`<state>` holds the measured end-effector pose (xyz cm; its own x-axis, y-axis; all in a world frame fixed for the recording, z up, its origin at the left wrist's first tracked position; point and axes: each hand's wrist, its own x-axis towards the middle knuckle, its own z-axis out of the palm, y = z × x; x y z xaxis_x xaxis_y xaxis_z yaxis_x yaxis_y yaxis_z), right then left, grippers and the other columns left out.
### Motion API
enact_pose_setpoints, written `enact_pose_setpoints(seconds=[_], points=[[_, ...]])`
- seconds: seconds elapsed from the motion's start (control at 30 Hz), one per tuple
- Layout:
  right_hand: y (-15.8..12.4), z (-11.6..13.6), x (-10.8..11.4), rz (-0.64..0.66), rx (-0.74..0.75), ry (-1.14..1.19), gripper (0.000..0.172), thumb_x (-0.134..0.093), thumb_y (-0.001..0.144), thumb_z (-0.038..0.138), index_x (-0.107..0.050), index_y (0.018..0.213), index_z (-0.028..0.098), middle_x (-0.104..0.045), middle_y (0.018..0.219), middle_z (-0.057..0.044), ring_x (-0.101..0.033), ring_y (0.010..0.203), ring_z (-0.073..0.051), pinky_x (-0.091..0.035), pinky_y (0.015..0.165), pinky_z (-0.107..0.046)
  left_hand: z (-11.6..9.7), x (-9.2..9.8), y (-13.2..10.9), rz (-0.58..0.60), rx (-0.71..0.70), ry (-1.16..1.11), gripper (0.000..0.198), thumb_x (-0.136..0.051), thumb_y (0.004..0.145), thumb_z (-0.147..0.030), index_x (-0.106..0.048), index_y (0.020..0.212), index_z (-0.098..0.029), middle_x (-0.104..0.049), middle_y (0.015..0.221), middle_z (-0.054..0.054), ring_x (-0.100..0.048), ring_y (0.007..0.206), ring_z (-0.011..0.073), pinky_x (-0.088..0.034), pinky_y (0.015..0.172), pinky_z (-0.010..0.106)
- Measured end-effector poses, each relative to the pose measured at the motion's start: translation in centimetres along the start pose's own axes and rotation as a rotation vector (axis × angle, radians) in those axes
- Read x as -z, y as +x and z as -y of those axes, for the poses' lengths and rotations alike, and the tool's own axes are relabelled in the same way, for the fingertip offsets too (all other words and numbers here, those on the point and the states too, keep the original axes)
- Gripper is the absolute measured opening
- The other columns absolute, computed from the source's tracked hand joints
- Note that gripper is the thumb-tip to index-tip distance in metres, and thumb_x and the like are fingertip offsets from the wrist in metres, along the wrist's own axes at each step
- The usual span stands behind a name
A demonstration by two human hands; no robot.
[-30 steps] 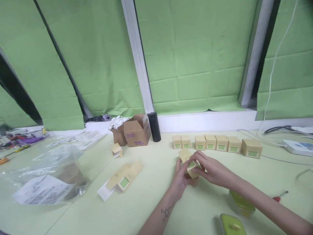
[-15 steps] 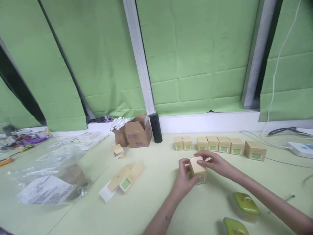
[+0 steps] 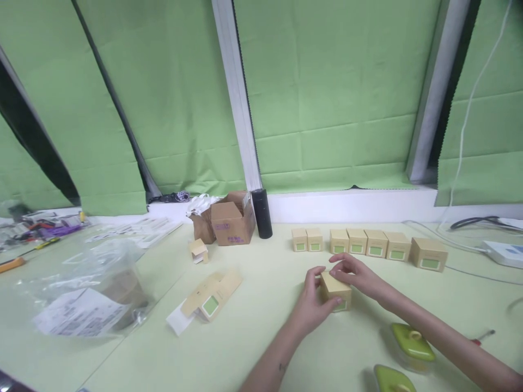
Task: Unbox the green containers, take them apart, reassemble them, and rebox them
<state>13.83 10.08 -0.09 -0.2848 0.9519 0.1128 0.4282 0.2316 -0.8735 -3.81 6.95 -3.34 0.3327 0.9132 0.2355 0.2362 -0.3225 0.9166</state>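
A small tan cardboard box [image 3: 337, 292] with a green label on its front stands on the table between my hands. My left hand [image 3: 314, 304] grips it from the left, thumb near the front face and fingers at the back left edge. Over its top and back right edge rests my right hand [image 3: 356, 274], fingers bent and touching the box. The top looks closed. Behind my hands, a row of similar boxes [image 3: 356, 242] runs along the table, with a larger box [image 3: 429, 254] at its right end.
Two green-lidded containers [image 3: 413, 342] sit at the front right. To the left lie flattened cartons [image 3: 211, 298], a small open box [image 3: 198, 251] and a clear plastic bag [image 3: 93, 299]. An open carton [image 3: 232, 220] and a black cylinder [image 3: 261, 213] stand at the back.
The box and my left hand have shifted slightly right and toward me. My right hand's fingers have moved toward the back edge of the box top.
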Motion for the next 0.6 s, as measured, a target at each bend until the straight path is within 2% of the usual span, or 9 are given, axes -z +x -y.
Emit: enact_pose_setpoints(seconds=[0.1, 0.2, 0.3, 0.4, 0.5, 0.6], points=[[0.1, -0.1, 0.3, -0.017, -0.020, -0.036, 0.046, -0.046, 0.081, 0.054, -0.050, 0.112, 0.020, -0.063, 0.095, -0.007, -0.060, 0.090, -0.022, -0.047, 0.077, -0.034, -0.5, 1.3, 0.4, -0.026, -0.022, 0.186, 0.040, -0.065, 0.072, -0.032, -0.052, 0.109, -0.025, -0.054, 0.114, 0.005, -0.046, 0.111, 0.0231, -0.034, 0.097, 0.037], [0.0, 0.3, 1.6, -0.014, -0.033, -0.080, 0.043, -0.043, 0.083, 0.053, -0.050, 0.112, 0.021, -0.060, 0.105, -0.008, -0.060, 0.091, -0.022, -0.047, 0.078, -0.034, 0.3, 4.6, 1.9, -0.137, 0.044, 0.335, 0.033, -0.059, 0.076, -0.028, -0.053, 0.108, -0.020, -0.052, 0.114, 0.009, -0.046, 0.111, 0.0259, -0.033, 0.097, 0.041], [-0.3, 0.9, 3.0, 0.024, -0.021, -0.149, 0.036, -0.044, 0.083, 0.049, -0.057, 0.103, 0.022, -0.062, 0.105, -0.007, -0.059, 0.093, -0.023, -0.046, 0.079, -0.033, 1.7, 9.2, 4.9, -0.262, 0.125, 0.447, 0.031, -0.054, 0.082, -0.024, -0.050, 0.112, -0.016, -0.048, 0.119, 0.012, -0.049, 0.107, 0.0256, -0.035, 0.096, 0.045], [-0.7, 1.6, 4.0, 0.094, -0.008, -0.257, 0.034, -0.048, 0.080, 0.042, -0.058, 0.106, 0.022, -0.062, 0.107, -0.008, -0.059, 0.092, -0.023, -0.046, 0.077, -0.034, 2.6, 12.4, 8.8, -0.269, 0.156, 0.496, 0.032, -0.053, 0.085, -0.030, -0.051, 0.113, -0.016, -0.053, 0.116, 0.008, -0.055, 0.099, 0.0211, -0.046, 0.085, 0.043], [-1.3, 2.6, 5.1, 0.197, -0.041, -0.395, 0.036, -0.054, 0.073, 0.036, -0.062, 0.105, 0.022, -0.064, 0.106, -0.008, -0.061, 0.089, -0.027, -0.045, 0.074, -0.038, 2.8, 13.0, 12.3, -0.211, 0.141, 0.518, 0.031, -0.053, 0.086, -0.032, -0.053, 0.112, -0.016, -0.057, 0.112, 0.007, -0.058, 0.093, 0.0190, -0.050, 0.079, 0.040], [-2.6, 4.1, 6.6, 0.322, -0.145, -0.509, 0.035, -0.062, 0.063, 0.037, -0.069, 0.094, 0.022, -0.068, 0.098, -0.008, -0.063, 0.086, -0.033, -0.045, 0.067, -0.040, 2.8, 11.7, 14.0, -0.176, 0.117, 0.547, 0.033, -0.053, 0.086, -0.032, -0.051, 0.115, -0.017, -0.054, 0.117, 0.008, -0.056, 0.099, 0.0209, -0.048, 0.083, 0.043]])
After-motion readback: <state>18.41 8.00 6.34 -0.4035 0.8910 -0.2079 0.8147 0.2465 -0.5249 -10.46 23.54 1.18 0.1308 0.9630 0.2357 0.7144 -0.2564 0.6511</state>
